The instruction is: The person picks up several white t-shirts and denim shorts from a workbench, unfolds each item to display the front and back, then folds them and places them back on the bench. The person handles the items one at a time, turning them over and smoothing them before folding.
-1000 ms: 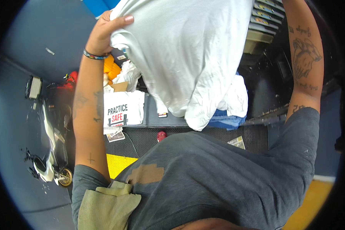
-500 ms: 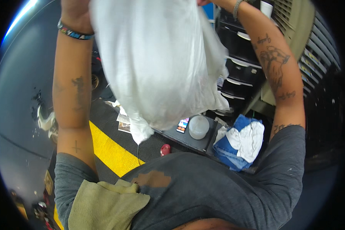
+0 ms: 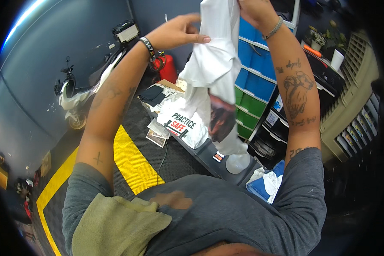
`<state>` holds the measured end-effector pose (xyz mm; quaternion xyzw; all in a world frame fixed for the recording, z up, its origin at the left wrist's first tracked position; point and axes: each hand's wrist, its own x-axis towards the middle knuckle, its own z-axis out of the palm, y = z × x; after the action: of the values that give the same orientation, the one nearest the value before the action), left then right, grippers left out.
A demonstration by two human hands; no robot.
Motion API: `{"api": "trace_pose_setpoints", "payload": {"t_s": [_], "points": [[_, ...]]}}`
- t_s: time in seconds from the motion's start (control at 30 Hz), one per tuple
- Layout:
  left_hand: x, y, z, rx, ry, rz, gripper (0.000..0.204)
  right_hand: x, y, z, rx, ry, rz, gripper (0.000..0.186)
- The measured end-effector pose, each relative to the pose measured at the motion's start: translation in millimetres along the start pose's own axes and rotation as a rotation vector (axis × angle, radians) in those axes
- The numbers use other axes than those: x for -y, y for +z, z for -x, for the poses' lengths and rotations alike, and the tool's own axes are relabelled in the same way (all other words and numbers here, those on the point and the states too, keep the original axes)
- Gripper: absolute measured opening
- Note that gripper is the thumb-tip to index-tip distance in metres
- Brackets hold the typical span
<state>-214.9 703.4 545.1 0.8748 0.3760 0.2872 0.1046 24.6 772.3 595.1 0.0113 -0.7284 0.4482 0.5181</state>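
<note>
A white shirt (image 3: 215, 64) with a dark reddish printed picture hangs vertically above a dark low table (image 3: 200, 162). My right hand (image 3: 256, 13) grips it high up, its fingertips out of frame. My left hand (image 3: 183, 32) is beside the upper part, fingers loosely apart, thumb at the fabric and some fingertips behind it. A white printed garment (image 3: 187, 132) lies on the table, with dark folded cloth (image 3: 153, 94) behind it. A phone (image 3: 219, 156) and a round translucent container (image 3: 238, 164) are nearby. Blue denim with white cloth (image 3: 262, 183) lies at the right end.
Stacked blue and green drawers (image 3: 254, 59), black drawers (image 3: 269, 136) and a beige louvred cooler (image 3: 341, 106) stand right. A white scooter (image 3: 81, 98) and red cylinder (image 3: 170, 68) are back left. Loose papers (image 3: 155, 134) and a cord lie on the black-and-yellow mat (image 3: 132, 162).
The shirt has gone from spread out to hanging in a narrow bundle, showing its print. My left hand has moved right and loosened from its grip. The view has tilted, showing more drawers.
</note>
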Motion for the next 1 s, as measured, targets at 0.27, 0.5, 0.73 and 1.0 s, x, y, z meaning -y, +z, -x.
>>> {"api": "trace_pose_setpoints", "payload": {"t_s": [0.27,0.5,0.73,1.0], "points": [[95.4,-37.4,32.8,-0.344,-0.088,0.27,0.033,-63.2,39.3,-38.8,-0.145,-0.62,0.908,0.008],[91.6,-79.7,73.9,-0.398,-0.092,0.172,0.041,-68.8,78.4,-54.4,-0.124,-0.375,1.199,0.049],[145.5,-112.9,135.0,0.254,-0.422,-0.426,0.056,-63.8,74.4,-63.4,0.277,-0.148,1.687,0.057],[143.8,-118.4,119.9,-0.426,-0.49,0.476,0.039,-66.3,94.2,-84.7,0.291,0.013,1.372,0.051]]}}
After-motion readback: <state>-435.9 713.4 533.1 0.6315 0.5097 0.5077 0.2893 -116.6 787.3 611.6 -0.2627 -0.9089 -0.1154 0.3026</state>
